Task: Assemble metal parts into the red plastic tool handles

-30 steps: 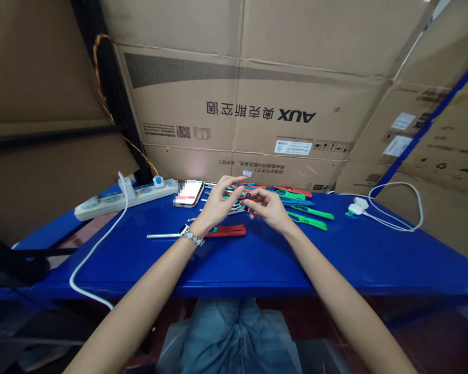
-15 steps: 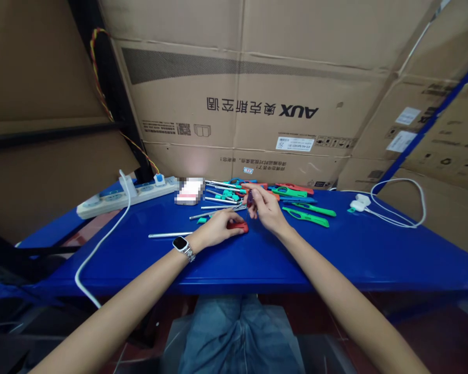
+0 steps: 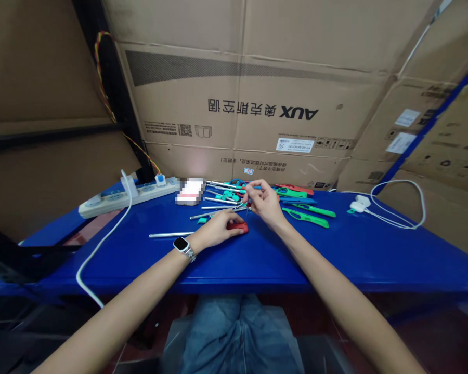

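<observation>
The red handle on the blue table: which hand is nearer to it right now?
Left. The left hand rests on the red handle, covering most of it. The right hand is raised just behind it, pinching a small thin piece above its end.

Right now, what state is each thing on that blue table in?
left hand: resting on the red handle, which lies flat.
right hand: raised, pinching a small dark part.
green handles: lying loose.
power strip: plugs in.
phone: lying flat.
</observation>
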The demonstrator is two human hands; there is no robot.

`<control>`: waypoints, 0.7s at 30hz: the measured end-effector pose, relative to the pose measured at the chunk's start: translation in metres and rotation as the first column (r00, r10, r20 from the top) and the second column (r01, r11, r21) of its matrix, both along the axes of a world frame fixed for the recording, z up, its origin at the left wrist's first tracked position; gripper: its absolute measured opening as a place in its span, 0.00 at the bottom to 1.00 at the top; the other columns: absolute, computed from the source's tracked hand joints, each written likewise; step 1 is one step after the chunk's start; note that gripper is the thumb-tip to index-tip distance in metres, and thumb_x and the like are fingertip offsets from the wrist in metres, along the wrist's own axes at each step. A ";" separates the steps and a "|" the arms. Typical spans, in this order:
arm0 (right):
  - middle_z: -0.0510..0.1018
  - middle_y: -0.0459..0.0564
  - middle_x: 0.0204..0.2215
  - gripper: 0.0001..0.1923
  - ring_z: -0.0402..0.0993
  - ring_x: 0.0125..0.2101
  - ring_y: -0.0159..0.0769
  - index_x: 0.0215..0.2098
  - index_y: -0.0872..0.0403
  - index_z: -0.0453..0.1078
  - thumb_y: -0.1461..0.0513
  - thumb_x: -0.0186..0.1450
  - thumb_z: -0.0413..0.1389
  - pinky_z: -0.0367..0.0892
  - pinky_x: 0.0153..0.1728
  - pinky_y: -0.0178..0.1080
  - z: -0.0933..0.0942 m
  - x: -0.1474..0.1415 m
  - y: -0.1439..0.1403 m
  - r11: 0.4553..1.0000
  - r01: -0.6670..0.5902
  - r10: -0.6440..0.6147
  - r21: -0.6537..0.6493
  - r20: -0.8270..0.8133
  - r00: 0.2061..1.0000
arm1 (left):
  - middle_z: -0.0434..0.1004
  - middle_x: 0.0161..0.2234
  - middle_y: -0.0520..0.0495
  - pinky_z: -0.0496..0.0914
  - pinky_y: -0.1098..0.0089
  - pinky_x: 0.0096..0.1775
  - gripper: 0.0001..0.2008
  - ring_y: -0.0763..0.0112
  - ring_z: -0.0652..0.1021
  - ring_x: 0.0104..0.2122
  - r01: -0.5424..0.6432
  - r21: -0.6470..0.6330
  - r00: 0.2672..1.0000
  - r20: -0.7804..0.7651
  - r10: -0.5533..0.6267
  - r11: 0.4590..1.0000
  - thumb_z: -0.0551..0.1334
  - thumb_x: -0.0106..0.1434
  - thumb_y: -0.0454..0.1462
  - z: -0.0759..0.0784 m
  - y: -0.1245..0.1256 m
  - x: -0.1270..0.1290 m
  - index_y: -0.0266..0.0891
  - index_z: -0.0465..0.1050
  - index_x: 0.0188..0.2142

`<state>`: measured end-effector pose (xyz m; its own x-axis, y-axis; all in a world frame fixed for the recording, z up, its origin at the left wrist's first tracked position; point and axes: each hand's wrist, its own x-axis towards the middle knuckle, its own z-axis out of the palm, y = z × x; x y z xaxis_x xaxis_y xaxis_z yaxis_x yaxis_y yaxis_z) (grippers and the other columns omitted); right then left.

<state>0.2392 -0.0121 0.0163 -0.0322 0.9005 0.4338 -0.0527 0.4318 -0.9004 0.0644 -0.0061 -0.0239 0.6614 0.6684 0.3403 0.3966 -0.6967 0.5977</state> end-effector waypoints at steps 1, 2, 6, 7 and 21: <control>0.75 0.41 0.21 0.27 0.54 0.10 0.21 0.36 0.51 0.66 0.39 0.56 0.61 0.50 0.11 0.30 0.000 0.001 -0.001 1.000 -0.015 0.015 0.020 0.011 1.000 | 0.80 0.38 0.44 0.68 0.67 0.40 0.17 0.62 0.76 0.38 -0.004 0.002 1.000 -0.004 0.004 1.000 0.64 0.64 0.49 0.000 0.000 0.000 0.39 0.80 0.42; 0.76 0.41 0.23 0.27 0.54 0.11 0.20 0.37 0.52 0.68 0.39 0.58 0.59 0.50 0.12 0.30 0.000 0.003 -0.002 0.999 -0.034 0.033 0.037 0.026 0.999 | 0.80 0.38 0.44 0.69 0.66 0.40 0.17 0.62 0.76 0.38 -0.005 0.003 1.000 -0.009 0.005 1.000 0.64 0.64 0.49 0.000 0.000 0.000 0.39 0.80 0.43; 0.79 0.45 0.27 0.24 0.58 0.13 0.21 0.33 0.54 0.70 0.42 0.57 0.62 0.54 0.13 0.31 0.000 0.010 -0.004 0.997 -0.062 0.060 0.051 0.053 0.997 | 0.80 0.39 0.43 0.69 0.66 0.40 0.18 0.63 0.77 0.38 0.014 0.001 1.000 -0.008 -0.014 1.000 0.63 0.64 0.50 0.000 0.001 0.000 0.39 0.80 0.43; 0.79 0.46 0.28 0.23 0.59 0.13 0.21 0.31 0.54 0.69 0.43 0.57 0.63 0.55 0.13 0.31 0.000 0.010 -0.004 0.997 -0.061 0.059 0.046 0.047 0.997 | 0.80 0.39 0.43 0.70 0.66 0.40 0.18 0.62 0.77 0.38 0.017 0.004 1.000 -0.004 -0.017 1.000 0.63 0.64 0.50 -0.001 0.001 0.000 0.39 0.80 0.43; 0.76 0.40 0.22 0.26 0.57 0.09 0.21 0.30 0.51 0.57 0.42 0.57 0.63 0.50 0.09 0.29 0.000 0.003 -0.004 0.999 -0.005 0.005 0.035 0.003 1.000 | 0.80 0.38 0.43 0.69 0.66 0.40 0.17 0.62 0.77 0.38 0.004 -0.003 1.000 -0.006 -0.004 1.000 0.64 0.64 0.48 -0.001 0.002 0.000 0.39 0.80 0.43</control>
